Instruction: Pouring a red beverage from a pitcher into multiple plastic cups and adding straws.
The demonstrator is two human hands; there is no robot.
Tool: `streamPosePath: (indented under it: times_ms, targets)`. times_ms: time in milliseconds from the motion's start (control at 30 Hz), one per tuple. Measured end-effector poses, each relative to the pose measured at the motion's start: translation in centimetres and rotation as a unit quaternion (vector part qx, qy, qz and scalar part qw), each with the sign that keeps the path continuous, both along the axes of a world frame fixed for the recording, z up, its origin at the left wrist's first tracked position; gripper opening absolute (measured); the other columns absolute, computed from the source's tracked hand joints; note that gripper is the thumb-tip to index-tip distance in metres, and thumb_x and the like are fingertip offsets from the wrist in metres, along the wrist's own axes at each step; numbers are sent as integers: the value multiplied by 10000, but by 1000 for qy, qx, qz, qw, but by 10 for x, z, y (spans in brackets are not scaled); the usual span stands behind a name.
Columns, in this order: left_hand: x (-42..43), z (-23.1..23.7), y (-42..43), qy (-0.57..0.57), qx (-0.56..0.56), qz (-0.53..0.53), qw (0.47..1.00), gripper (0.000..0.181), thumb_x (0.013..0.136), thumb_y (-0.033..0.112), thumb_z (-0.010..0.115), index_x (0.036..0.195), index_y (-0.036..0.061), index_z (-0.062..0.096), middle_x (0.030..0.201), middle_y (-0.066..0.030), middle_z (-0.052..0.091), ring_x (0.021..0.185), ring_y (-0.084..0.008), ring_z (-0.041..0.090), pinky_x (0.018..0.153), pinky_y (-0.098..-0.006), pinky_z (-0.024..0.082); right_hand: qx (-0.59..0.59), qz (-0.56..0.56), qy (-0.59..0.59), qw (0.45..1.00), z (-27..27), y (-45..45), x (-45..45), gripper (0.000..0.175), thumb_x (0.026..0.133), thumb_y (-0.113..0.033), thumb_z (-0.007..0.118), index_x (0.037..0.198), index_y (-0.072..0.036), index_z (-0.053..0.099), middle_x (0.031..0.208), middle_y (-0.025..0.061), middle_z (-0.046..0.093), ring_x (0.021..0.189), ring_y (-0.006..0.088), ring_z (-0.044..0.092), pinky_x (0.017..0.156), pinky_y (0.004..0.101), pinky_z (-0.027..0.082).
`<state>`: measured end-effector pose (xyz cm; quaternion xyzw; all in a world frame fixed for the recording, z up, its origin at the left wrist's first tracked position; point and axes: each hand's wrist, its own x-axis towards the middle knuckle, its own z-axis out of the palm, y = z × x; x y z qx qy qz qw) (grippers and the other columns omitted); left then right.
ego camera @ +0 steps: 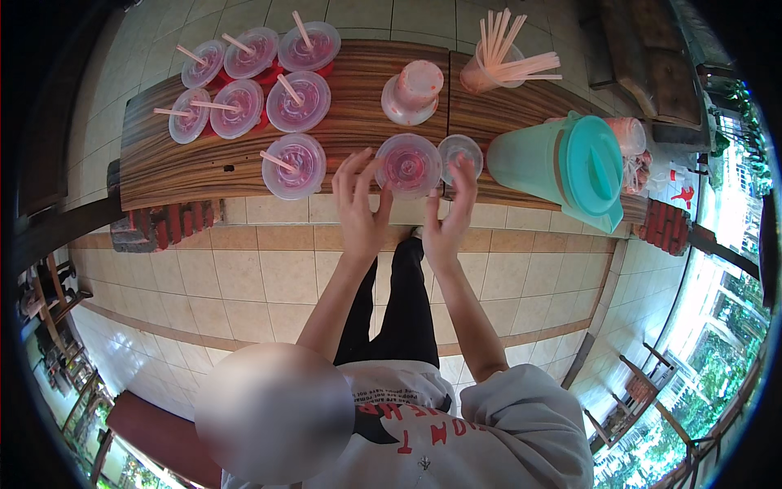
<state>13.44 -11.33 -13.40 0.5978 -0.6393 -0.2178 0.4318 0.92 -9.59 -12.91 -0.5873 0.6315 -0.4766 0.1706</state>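
A clear plastic cup of pink drink (408,165) with a domed lid and no straw stands at the table's near edge, between my hands. My left hand (360,205) is at its left side, fingers spread and thumb by the lid rim. On the other side is my right hand (449,214), also with fingers apart; whether either hand touches the lid cannot be told. My right fingertips overlap a clear round plastic cup or lid (459,153). Left of my left hand stands a lidded cup with a straw (293,166).
Several lidded pink drinks with straws (299,101) stand at the left of the wooden table (201,177). Behind is an upturned plastic container (415,91). A container of straws (482,76), a turquoise lidded pitcher (537,156) and another plastic container (626,136) are at right.
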Motion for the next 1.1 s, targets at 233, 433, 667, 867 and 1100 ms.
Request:
streamPosePath:
  times_ms: [233,433,667,867,1100]
  targets:
    - [-5,-7,-12,-116,19,-128,985,491,862,150,482,1325,57,349,1394,-134,301,1316,-369,200,1036,-483,215,122,93,233,960,-5,-18,-1,547,848,-188,524,1345,-96,316,1447,67,224,1344,331,148,1026,545,167]
    - [-5,-13,-12,-122,20,-137,983,469,890,214,430,1316,32,356,1390,-131,302,1307,-356,219,1041,-483,203,142,97,220,960,-16,-18,-4,597,855,-219,499,1384,-113,245,1461,51,178,1351,321,124,1025,557,151]
    - [-6,-21,-17,-77,-4,-143,987,479,857,203,466,1299,37,383,1380,-111,315,1282,-362,258,1024,-471,239,119,115,104,981,-19,-20,-3,574,846,-191,487,1373,-119,272,1434,56,226,1331,310,184,1025,555,145]
    - [-2,-19,-17,-90,1,-148,985,490,857,194,475,1312,48,366,1377,-146,306,1279,-371,262,1039,-473,242,97,102,126,982,-8,-25,-5,497,861,-184,475,1334,-109,341,1376,88,324,1293,293,253,1011,540,173]
    - [-2,-11,-16,-112,13,-153,982,515,840,176,500,1319,56,355,1381,-122,300,1279,-378,248,1026,-477,258,0,-38,-16,999,25,-94,-24,326,833,-74,555,1157,-56,523,950,93,605,815,205,582,699,305,461]
